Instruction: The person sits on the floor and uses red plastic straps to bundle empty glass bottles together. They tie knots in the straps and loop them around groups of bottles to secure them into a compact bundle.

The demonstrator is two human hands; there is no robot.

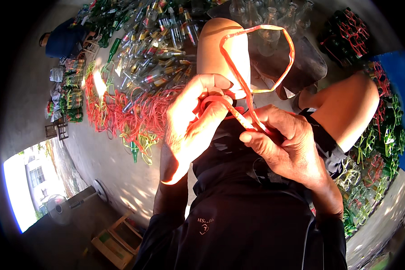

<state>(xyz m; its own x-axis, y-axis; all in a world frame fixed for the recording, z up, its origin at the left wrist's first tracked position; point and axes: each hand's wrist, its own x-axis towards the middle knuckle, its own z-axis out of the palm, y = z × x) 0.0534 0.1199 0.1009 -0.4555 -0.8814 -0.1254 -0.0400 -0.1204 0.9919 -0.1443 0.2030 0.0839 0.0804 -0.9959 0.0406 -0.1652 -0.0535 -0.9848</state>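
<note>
A flat red plastic cord [289,58] runs between my two hands above my lap, with one large loop rising over my left knee. My left hand [191,117] is closed round a coil of it, thumb pressing from the side. My right hand [283,139] pinches crossing strands of the same cord between thumb and fingers. The cord's ends are hidden in my hands. Strong sunlight washes out parts of both hands. Beyond my left hand spreads a tangled heap of red and yellow-green cords [130,110].
Many glass bottles [155,72] lie piled at the far left. Clear bottles [270,29] stand ahead by a dark stone-like block [308,63]. Bundled green bottles [389,130] line the right. A person [65,38] bends at far left. A fan [58,209] and wooden chair [117,243] are lower left.
</note>
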